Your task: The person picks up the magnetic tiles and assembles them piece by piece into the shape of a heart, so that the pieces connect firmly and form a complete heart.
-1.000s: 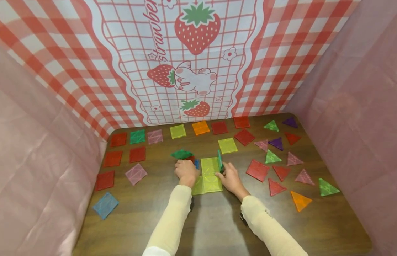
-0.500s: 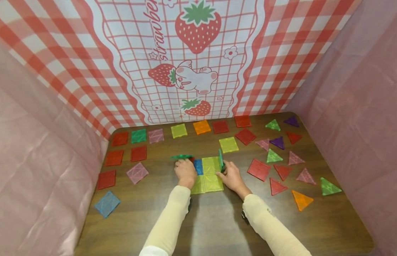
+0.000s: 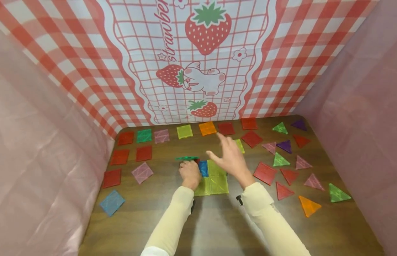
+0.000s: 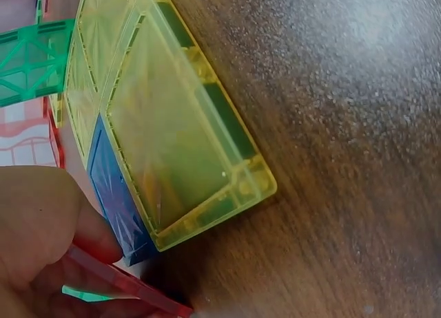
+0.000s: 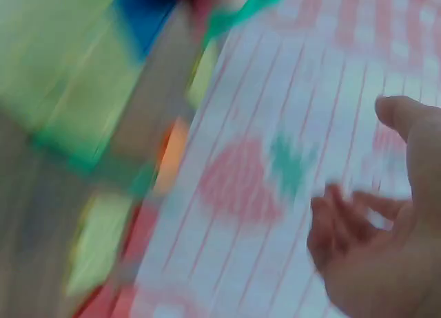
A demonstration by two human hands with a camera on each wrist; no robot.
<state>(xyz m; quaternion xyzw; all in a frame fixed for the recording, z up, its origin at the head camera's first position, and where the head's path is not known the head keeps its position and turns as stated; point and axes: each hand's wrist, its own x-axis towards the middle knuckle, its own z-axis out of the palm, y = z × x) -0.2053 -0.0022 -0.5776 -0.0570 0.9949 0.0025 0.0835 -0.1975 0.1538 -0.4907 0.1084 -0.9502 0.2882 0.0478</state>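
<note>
My left hand [image 3: 190, 174] pinches an upright red magnetic tile [image 4: 127, 280] between thumb and fingers. Beyond its fingertips stands a green tile [image 3: 187, 158]. To the right, a blue tile [image 3: 203, 168] lies among flat yellow-green square tiles [image 3: 219, 185], joined edge to edge. Above them, my right hand [image 3: 232, 158] is raised with fingers spread, holding nothing. Another green tile [image 4: 31, 67] stands at the far edge of the yellow ones in the left wrist view; in the head view the right hand mostly hides it. Motion blurs the right wrist view.
Loose square tiles lie along the back and left, among them an orange square [image 3: 207, 128] and a light blue one [image 3: 112, 203]. Several triangles, including an orange triangle [image 3: 308, 206], are spread on the right. A strawberry-print cloth [image 3: 205, 71] hangs behind the wooden table [image 3: 214, 227].
My right hand has let go of the standing green tile at the right and moved up and away toward the back. The left hand keeps its grip, and the green tile beyond it has tilted more upright.
</note>
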